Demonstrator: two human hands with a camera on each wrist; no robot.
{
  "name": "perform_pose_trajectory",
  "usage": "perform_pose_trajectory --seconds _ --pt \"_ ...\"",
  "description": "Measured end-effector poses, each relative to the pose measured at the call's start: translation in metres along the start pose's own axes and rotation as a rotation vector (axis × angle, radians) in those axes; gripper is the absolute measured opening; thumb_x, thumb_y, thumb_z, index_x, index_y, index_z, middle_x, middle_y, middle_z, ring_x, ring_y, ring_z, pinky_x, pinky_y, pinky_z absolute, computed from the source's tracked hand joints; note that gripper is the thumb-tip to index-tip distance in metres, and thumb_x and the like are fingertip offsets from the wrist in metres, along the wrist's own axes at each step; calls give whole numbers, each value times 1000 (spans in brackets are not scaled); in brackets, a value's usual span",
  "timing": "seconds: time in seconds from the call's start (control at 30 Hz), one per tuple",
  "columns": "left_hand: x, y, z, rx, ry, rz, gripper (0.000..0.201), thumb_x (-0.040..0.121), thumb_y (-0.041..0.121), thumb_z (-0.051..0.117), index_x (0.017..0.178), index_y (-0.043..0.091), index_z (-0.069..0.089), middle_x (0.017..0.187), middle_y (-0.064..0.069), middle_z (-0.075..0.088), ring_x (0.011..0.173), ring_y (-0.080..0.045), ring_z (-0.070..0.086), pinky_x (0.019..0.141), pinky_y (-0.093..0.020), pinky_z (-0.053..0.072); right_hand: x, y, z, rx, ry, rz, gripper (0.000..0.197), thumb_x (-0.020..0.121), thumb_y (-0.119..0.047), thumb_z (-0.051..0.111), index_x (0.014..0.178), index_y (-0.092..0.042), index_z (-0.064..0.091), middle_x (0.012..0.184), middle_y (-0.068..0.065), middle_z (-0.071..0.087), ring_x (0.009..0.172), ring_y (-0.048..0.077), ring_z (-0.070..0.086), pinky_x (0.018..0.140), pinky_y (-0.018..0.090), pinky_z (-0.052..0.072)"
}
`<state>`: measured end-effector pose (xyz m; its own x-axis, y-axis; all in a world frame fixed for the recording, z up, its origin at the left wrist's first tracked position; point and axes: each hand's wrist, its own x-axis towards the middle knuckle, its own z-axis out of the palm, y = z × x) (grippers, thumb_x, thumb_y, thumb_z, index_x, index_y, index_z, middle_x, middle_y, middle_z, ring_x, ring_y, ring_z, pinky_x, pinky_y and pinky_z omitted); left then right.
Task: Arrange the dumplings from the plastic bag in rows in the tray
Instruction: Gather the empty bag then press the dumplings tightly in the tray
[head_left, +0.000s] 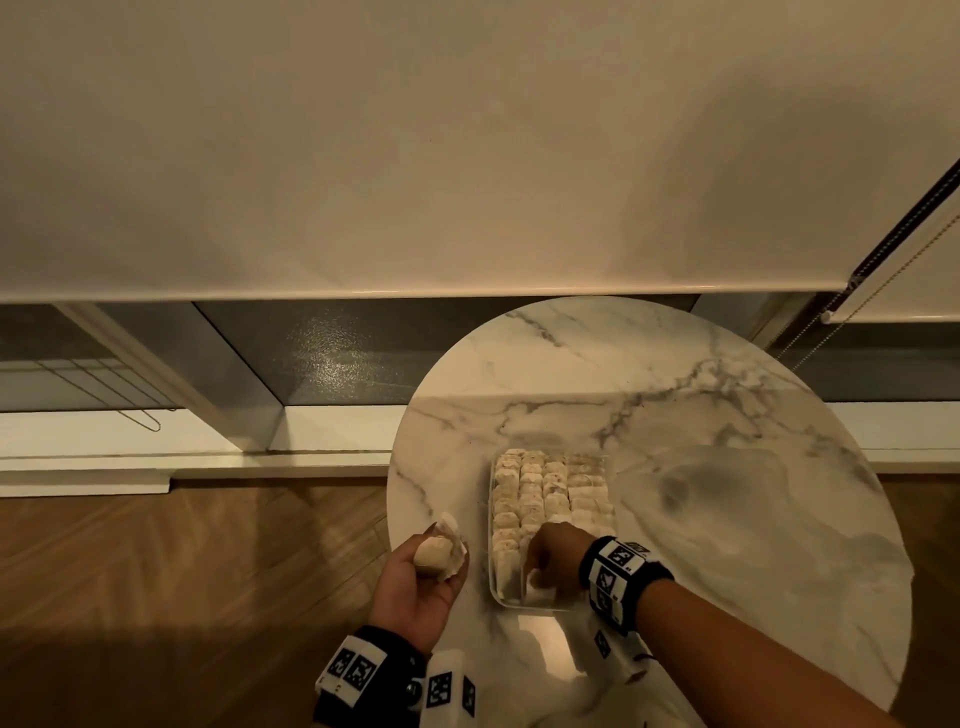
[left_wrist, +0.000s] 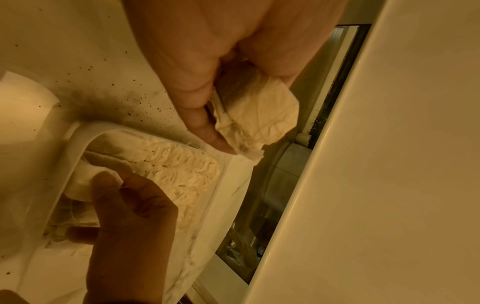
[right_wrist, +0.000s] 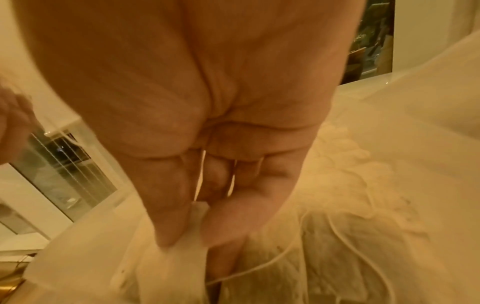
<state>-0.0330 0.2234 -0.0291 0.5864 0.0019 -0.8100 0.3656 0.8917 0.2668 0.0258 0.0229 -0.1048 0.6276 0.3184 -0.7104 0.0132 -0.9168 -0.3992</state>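
Right hand (head_left: 553, 564), nearer of the two, pinching a flat dumpling (right_wrist: 200, 224) upright over the near-left gap of the almost full tray (head_left: 493, 582) on the counter (head_left: 727, 519); left hand (head_left: 421, 587), left of tray, gripping a crumpled dumpling (head_left: 434, 556).

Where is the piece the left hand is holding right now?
In the head view the held piece sits in the left hand, above the round marble table's left edge, just left of the clear tray.
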Motion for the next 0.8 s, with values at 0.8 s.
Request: perform_pose_trajectory --seconds 0.8 --pt "-13 -33 34 214 -106 -34 34 90 3 45 74 -6 74 75 -19 72 65 -29 71 72 -40 55 -67 9 -19 435 360 -133 33 91 -54 57 94 -25 73 92 -7 71 84 10 65 74 31 57"
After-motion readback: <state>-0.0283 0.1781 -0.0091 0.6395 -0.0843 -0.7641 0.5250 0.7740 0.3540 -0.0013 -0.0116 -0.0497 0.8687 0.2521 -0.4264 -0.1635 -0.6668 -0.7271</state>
